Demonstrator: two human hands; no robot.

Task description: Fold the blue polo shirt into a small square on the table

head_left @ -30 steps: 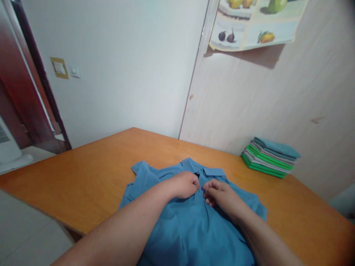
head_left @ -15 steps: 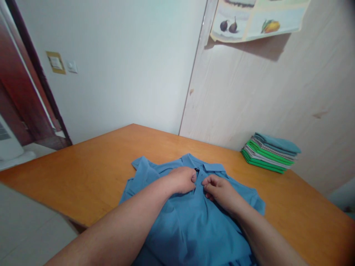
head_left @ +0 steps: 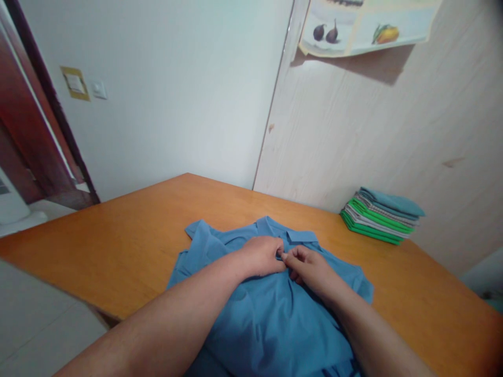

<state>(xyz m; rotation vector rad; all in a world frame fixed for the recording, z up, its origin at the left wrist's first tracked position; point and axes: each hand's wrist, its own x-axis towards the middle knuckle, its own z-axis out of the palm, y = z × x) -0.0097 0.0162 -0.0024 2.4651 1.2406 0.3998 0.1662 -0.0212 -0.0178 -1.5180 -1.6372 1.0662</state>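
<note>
Forearms (head_left: pixel 168 311): while both angle in from the bottom edge, one from lower left and one from lower right, they converge just below frame centre.
Left hand (head_left: pixel 262 256): back up, fingers pointing right and curled under; closed on the front of the blue shirt (head_left: pixel 283 324). Exact pinch point hidden behind the knuckles.
Right hand (head_left: pixel 308 264): pointing up-left, thumb and index brought together in a pinch on the same front opening, other fingers folded beneath. Tips touch the left hand's fingertips; fine contact too small to resolve.
Shirt: lower centre of frame, face up on the bench (head_left: pixel 129 225), wrinkled below the hands, lower part cut by the bottom edge.
Collar (head_left: pixel 302 236): at the shirt's top end, points spread apart, just above the hands.
Stack (head_left: pixel 381 215): folded cloths in green, grey, check and blue, right of frame on the bench, near the wall (head_left: pixel 176 104). Well apart from the hands.
Poster (head_left: pixel 365 29): upper right, painted fruit, cropped by the top edge.
Switches (head_left: pixel 99 89): upper left, on the wall.
Door (head_left: pixel 23 120): reddish brown, at the left edge.
</note>
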